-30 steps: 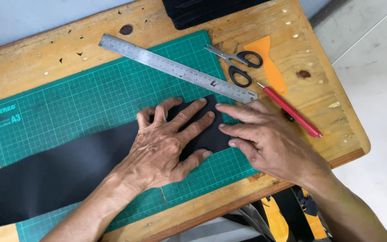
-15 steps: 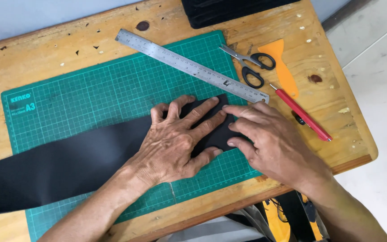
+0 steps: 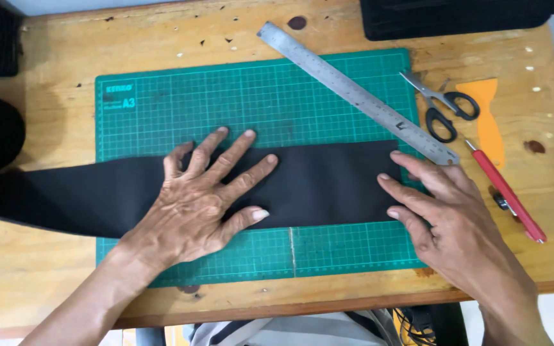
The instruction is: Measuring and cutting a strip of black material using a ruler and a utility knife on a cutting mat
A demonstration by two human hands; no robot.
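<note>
Lying left-right across mat (image 3: 328, 83), strip (image 3: 328, 182): left hand (image 3: 203, 205) spread flat mid-strip; right hand (image 3: 447, 218) open, fingertips at its right end.

Left hand (image 3: 203, 205) pressed flat, fingers spread, on a black strip (image 3: 318, 182) lying across a green cutting mat (image 3: 258, 96). Right hand (image 3: 447, 218) rests at the strip's right end. Beyond the right hand: steel ruler (image 3: 354, 90), scissors (image 3: 444, 109), red knife (image 3: 506, 191).
</note>
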